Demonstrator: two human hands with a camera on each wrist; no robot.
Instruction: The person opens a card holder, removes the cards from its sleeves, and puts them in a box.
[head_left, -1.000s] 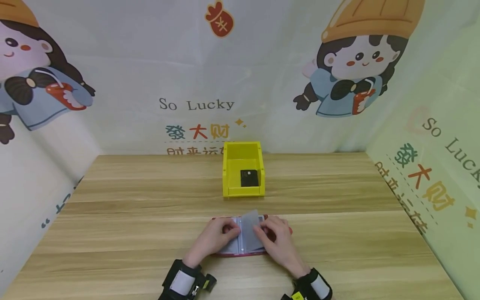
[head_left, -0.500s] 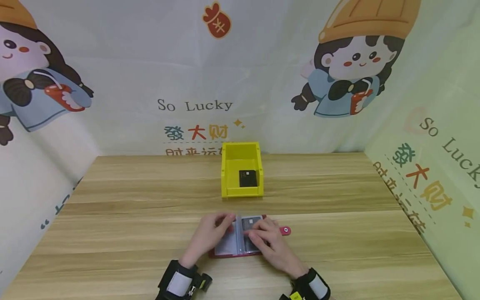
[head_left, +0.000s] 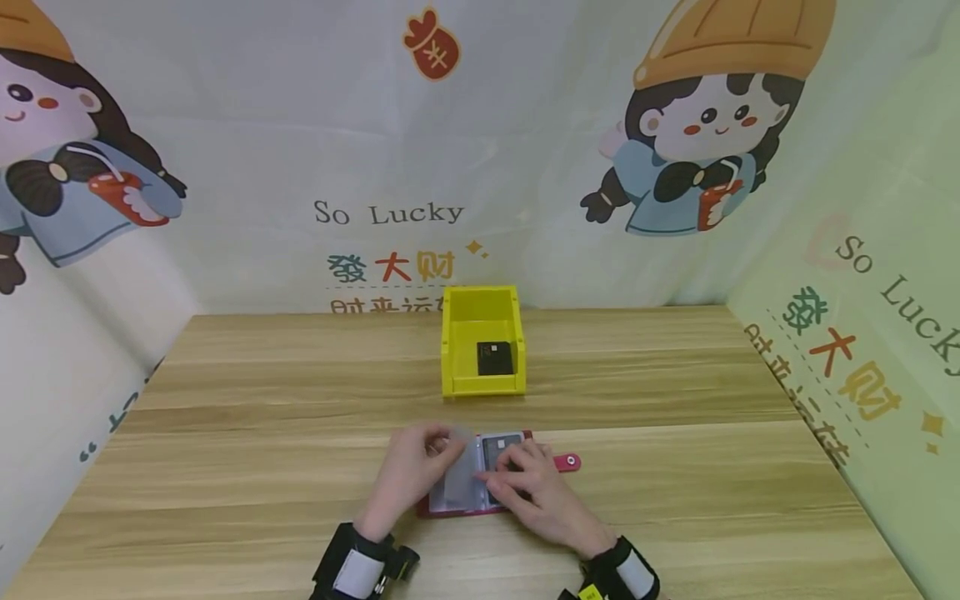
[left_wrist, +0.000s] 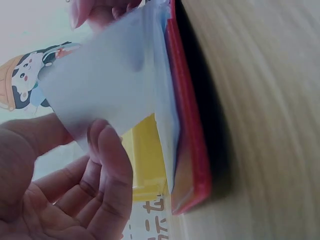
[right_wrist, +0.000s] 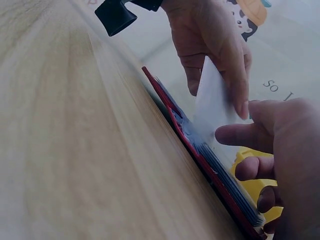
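The left hand (head_left: 408, 471) pinches a clear sleeve (left_wrist: 100, 82) of the red card holder (left_wrist: 193, 125) at six o'clock; the right hand (head_left: 543, 500), fingers loosely bent, lies over its three-o'clock half. Backdrop (head_left: 525, 167) lettering (head_left: 388, 213) at eleven reads "So Lucky", "發大财".

We see the left hand (left_wrist: 65, 187) pinching a translucent sleeve (left_wrist: 105, 75) near one corner; it slants up from a red-covered booklet (left_wrist: 188, 100) on the wooden table (left_wrist: 270, 100). Behind it we glimpse a yellow bin (left_wrist: 147, 162); the right hand (left_wrist: 102, 14) is cropped above.
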